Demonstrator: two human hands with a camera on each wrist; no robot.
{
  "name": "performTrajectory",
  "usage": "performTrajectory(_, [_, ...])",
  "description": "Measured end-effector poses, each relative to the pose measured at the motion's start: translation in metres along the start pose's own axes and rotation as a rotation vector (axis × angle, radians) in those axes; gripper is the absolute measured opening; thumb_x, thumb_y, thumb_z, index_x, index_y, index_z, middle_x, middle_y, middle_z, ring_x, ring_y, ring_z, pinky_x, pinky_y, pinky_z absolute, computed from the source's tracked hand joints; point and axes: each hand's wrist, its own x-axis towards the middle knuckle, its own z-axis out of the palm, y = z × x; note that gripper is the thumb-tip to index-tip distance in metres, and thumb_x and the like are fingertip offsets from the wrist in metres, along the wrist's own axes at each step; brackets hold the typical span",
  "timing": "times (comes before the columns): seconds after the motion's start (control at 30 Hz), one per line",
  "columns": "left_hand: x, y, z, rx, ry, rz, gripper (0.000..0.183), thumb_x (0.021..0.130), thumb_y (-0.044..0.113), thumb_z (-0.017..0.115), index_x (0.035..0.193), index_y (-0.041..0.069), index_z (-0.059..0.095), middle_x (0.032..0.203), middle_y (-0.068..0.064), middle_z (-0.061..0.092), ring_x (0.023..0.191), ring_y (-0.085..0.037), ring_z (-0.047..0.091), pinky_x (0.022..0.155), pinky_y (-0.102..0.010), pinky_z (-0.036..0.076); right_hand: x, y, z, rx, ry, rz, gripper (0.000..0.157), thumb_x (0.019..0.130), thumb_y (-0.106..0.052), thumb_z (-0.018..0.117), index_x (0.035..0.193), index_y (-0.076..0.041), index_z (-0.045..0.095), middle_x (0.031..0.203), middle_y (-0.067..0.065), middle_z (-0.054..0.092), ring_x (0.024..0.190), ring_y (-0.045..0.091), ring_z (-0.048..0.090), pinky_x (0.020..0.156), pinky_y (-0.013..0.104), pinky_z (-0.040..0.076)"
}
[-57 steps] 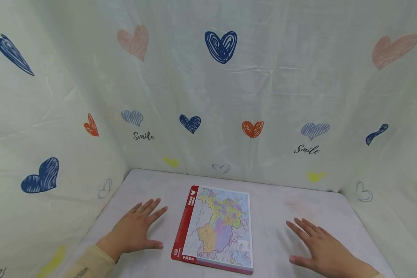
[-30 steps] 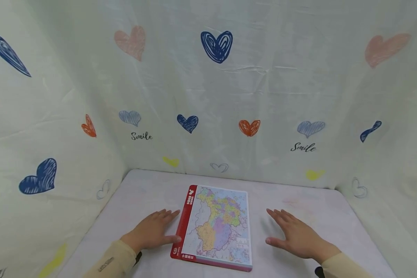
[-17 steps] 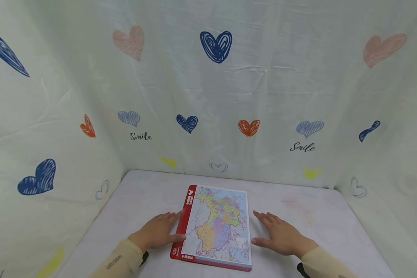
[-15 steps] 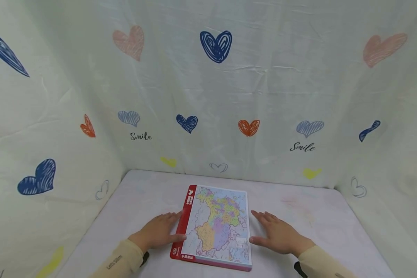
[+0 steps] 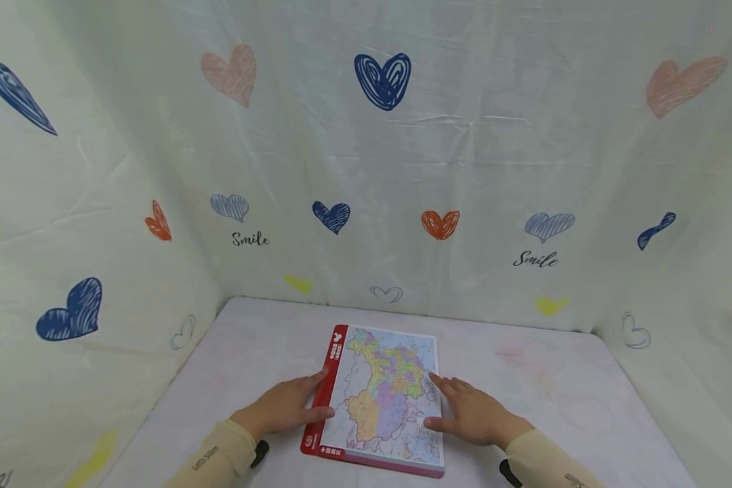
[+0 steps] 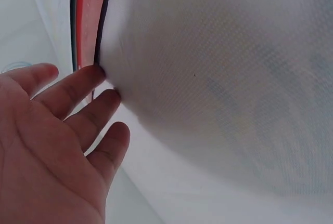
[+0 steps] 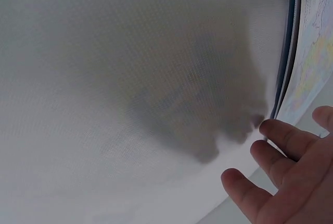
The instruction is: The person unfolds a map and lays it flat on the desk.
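A flat, thick board printed with a coloured map (image 5: 384,396) lies on the white table, a red strip running down its left side. My left hand (image 5: 283,407) is at that strip, thumb and index finger over the red border. In the left wrist view, the left hand's fingers (image 6: 78,91) are spread and lightly bent, with tips close to the board's layered edge (image 6: 89,21). From the other side, my right hand (image 5: 478,413) overlaps the board's right edge with thumb and index fingertip. The right wrist view has its fingers (image 7: 283,141) loosely spread beside the dark edge (image 7: 287,42).
A white table (image 5: 268,332) carries the board. Pale curtains (image 5: 476,156) printed with hearts and "Smile" lettering stand behind and at both sides. A faint reddish stain (image 5: 512,352) marks the table to the right of the board.
Both hands have come inward from either side of the board to its edges, the right hand travelling farther left over the last half second. The board stays put.
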Motion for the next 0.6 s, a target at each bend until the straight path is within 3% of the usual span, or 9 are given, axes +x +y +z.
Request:
performTrajectory(0.37, [0.0013, 0.005, 0.0002, -0.078, 0.042, -0.044, 0.086, 0.082, 0.061, 0.071, 0.149, 0.012, 0.048, 0.141, -0.013, 0.054, 0.133, -0.037, 0.046, 0.103, -0.058, 0.04, 0.0024, -0.0048, 0.0012, 0.026, -0.032, -0.02, 0.095, 0.085, -0.072, 0.057, 0.155, -0.011, 0.036, 0.148, 0.019, 0.046, 0.134, 0.045, 0.041, 0.102, 0.063, 0.037])
performTrajectory(0.6, [0.0016, 0.0058, -0.0041, -0.249, 0.094, -0.011, 0.069, 0.086, 0.038, 0.077, 0.144, 0.01, 0.053, 0.134, -0.013, 0.056, 0.123, -0.034, 0.053, 0.098, -0.053, 0.046, 0.0034, -0.005, 0.0022, 0.049, -0.033, -0.03, 0.096, 0.086, -0.071, 0.059, 0.155, -0.009, 0.034, 0.146, 0.023, 0.046, 0.132, 0.046, 0.043, 0.101, 0.062, 0.039])
